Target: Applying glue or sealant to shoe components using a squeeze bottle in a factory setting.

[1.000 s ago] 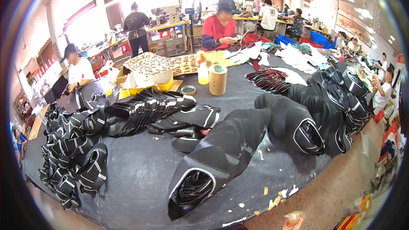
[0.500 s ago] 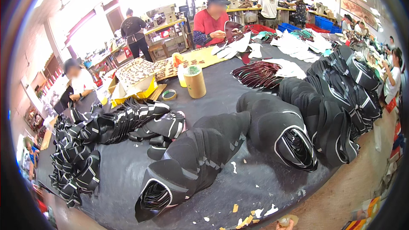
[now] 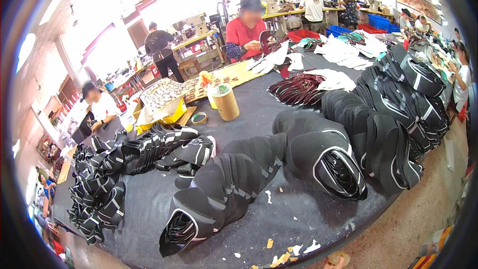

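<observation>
Neither of my hands shows in the head view. A dark round table (image 3: 279,219) lies in front of me, covered with nested rows of black shoe uppers with white trim. The nearest row (image 3: 219,194) runs toward the front edge. A second row (image 3: 323,154) lies to its right, and a long curved row (image 3: 398,114) follows the right rim. More black uppers (image 3: 114,169) are piled at the left.
A cardboard tube (image 3: 226,102) and a tape roll (image 3: 199,118) stand mid-table, near a yellow box of small parts (image 3: 162,102). White pieces (image 3: 343,50) lie at the back. A person in red (image 3: 246,32) works across the table; others work around. Scraps (image 3: 286,254) litter the front edge.
The view has swung a little, so the table and its stacks have drifted left and sit closer. The person in red looks larger. No stack has visibly moved.
</observation>
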{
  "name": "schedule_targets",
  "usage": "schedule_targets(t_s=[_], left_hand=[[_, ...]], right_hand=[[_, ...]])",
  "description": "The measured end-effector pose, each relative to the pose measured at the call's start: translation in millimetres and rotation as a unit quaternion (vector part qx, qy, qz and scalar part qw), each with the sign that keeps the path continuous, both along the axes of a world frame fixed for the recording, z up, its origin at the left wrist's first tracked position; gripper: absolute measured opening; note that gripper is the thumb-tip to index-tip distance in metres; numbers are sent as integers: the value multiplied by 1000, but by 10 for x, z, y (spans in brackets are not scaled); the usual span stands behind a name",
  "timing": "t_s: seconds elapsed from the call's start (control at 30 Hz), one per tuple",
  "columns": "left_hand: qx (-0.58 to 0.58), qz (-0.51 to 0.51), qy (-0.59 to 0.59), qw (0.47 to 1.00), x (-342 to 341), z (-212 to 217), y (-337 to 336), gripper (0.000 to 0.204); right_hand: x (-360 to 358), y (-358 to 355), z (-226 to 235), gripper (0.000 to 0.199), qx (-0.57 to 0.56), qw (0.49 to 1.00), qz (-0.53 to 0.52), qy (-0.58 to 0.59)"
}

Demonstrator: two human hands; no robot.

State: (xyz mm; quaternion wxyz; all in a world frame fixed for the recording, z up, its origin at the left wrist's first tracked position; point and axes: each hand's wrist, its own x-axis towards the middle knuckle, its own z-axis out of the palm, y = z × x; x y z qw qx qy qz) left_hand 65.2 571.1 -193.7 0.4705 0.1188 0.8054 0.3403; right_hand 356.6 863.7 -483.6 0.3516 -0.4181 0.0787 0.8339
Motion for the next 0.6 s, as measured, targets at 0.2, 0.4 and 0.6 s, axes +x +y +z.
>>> schedule_targets(t_s=[0.2, 0.4, 0.6], left_hand=[[-16, -33, 0, 999, 110, 96, -101, 28], [-40, -169, -26, 984, 267, 382, -214, 28], [274, -305, 271, 871, 363, 30, 750, 27]], right_hand=[[-742, -188, 816, 33, 30, 992, 85, -89], [-742, -206, 818, 34, 32, 989, 142, 15], [-906, -163, 946, 51, 113, 974, 180, 72]])
